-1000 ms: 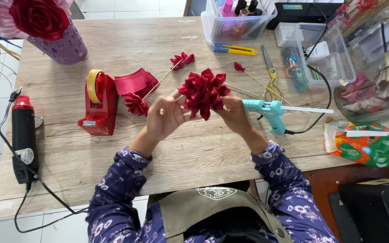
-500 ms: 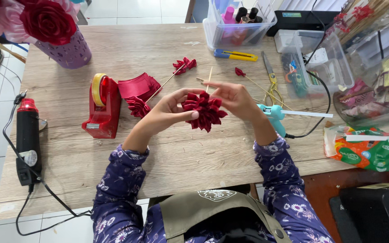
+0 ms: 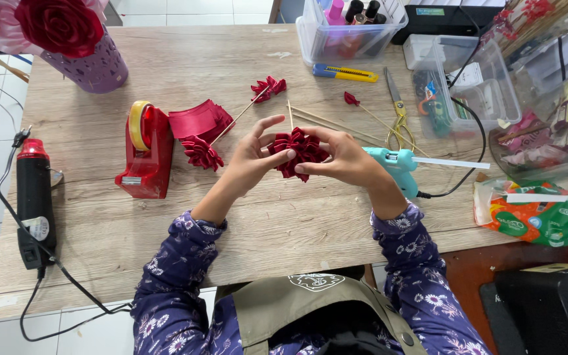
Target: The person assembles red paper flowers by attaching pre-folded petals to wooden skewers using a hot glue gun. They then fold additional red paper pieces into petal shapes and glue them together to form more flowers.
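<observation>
Red ribbon flower (image 3: 299, 150) sits between the two hands, lifted just above the tabletop (image 3: 198, 66), its folded satin petals bunched into a rosette. A thin wooden stick (image 3: 290, 115) rises from it, pointing away from the person. The left hand (image 3: 252, 158) curls around the flower's left side, thumb pressed onto the petals and the other fingers partly spread above it. The right hand (image 3: 340, 158) closes on the right side, thumb and forefinger pinching the petals' edge.

Just beyond the right hand lies a teal glue gun (image 3: 396, 167) with a white glue stick (image 3: 455, 162) jutting from its back and a black cord running off toward the far right. Further out from that hand are yellow-handled scissors (image 3: 399, 112), a yellow and blue utility knife (image 3: 344, 73) and more bare sticks, one with a small red bud (image 3: 351, 98) on its tip.

To the left of the left hand, near but apart from it, lie a smaller finished ribbon flower (image 3: 202, 152) on its stick, a stack of cut red ribbon pieces (image 3: 200, 119) and a red tape dispenser (image 3: 146, 150). Another little ribbon flower (image 3: 268, 86) lies beyond the hands. Well to the left rests a black heat gun (image 3: 34, 200) with a red nose. A purple vase (image 3: 92, 66) with large roses stands at the far left corner.
</observation>
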